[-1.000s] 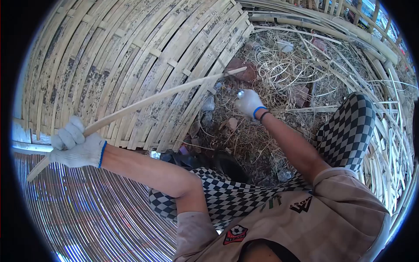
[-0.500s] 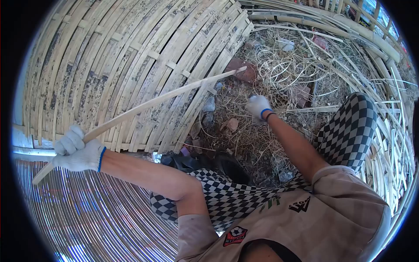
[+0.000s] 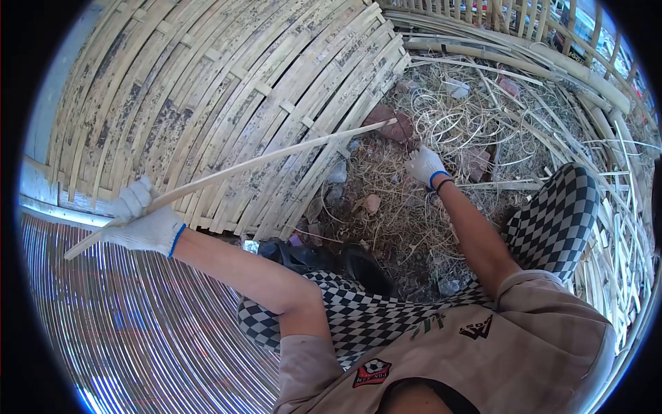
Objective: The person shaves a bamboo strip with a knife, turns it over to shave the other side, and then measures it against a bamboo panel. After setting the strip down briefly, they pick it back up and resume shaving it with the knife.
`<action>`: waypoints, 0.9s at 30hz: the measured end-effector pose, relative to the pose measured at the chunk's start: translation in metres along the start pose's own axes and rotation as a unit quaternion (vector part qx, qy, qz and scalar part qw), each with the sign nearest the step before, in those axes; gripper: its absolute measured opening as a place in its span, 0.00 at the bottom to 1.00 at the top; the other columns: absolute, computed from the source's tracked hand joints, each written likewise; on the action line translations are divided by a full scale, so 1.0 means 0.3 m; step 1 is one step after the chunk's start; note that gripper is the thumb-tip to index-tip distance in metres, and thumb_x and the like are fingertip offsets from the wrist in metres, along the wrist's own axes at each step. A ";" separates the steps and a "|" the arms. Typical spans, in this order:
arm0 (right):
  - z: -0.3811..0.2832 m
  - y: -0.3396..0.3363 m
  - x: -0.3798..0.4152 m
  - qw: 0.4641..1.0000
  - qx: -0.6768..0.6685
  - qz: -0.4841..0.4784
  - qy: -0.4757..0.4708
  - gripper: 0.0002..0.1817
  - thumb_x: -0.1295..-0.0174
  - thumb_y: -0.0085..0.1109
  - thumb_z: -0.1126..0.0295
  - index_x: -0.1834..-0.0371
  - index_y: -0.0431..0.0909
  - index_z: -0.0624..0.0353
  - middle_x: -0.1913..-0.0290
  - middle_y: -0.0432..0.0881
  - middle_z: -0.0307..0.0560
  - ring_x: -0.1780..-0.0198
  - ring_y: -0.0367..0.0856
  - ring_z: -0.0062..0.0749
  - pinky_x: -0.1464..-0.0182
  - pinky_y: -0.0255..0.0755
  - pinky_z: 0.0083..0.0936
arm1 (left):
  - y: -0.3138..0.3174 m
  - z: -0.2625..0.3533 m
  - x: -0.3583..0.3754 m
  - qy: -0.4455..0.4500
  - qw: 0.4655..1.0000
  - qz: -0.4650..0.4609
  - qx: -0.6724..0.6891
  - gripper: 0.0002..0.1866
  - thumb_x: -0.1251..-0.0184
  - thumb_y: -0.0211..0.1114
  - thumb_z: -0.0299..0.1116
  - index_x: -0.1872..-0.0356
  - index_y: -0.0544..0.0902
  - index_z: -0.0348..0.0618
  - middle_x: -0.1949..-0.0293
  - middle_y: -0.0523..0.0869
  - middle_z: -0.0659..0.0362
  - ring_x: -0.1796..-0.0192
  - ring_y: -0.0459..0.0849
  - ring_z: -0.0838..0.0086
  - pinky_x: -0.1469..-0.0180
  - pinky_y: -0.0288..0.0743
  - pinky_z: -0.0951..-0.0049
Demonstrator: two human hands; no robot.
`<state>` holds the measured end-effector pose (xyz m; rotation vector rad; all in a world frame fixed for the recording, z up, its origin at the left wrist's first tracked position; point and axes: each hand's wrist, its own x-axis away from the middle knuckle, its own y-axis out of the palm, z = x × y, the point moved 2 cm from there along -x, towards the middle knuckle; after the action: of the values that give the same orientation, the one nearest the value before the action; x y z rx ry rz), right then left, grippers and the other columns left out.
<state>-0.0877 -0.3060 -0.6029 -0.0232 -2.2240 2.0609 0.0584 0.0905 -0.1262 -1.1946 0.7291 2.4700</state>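
Observation:
My left hand (image 3: 141, 217), in a white knitted glove with a blue cuff, grips a long bamboo strip (image 3: 262, 158) near its lower end. The strip slants up to the right across a woven bamboo panel (image 3: 207, 90), and its far tip lies over a reddish brick (image 3: 391, 125). My right hand (image 3: 425, 167), gloved the same way, is closed over the shavings-covered ground, just below the brick and apart from the strip. A small dark bit shows at its fingers, but what it holds is hidden.
Curled bamboo shavings (image 3: 458, 124) and broken bricks (image 3: 476, 164) litter the ground. Split bamboo strips (image 3: 610, 228) lie along the right side. A bamboo fence (image 3: 524, 21) stands at the back. Dark footwear (image 3: 365, 269) sits by my checkered trousers.
My left hand has shifted slightly up and right with the bamboo strip. My right hand has moved a little right in view. The view itself has tilted slightly.

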 end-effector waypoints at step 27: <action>-0.187 -0.146 0.099 0.214 -0.954 -0.178 0.109 0.08 0.25 0.53 0.70 0.65 0.75 0.53 0.76 0.69 0.30 0.83 0.66 0.19 0.84 0.62 0.17 | 0.244 -0.005 0.033 0.055 0.992 0.108 -0.020 0.38 0.26 0.32 0.79 0.84 0.46 0.59 0.86 0.45 0.67 0.81 0.40 0.76 0.76 0.38 0.71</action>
<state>-0.1094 -0.2513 -0.5533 0.0066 -2.2296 -1.5714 0.0190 0.0299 -0.1119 -1.3404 0.8858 2.6205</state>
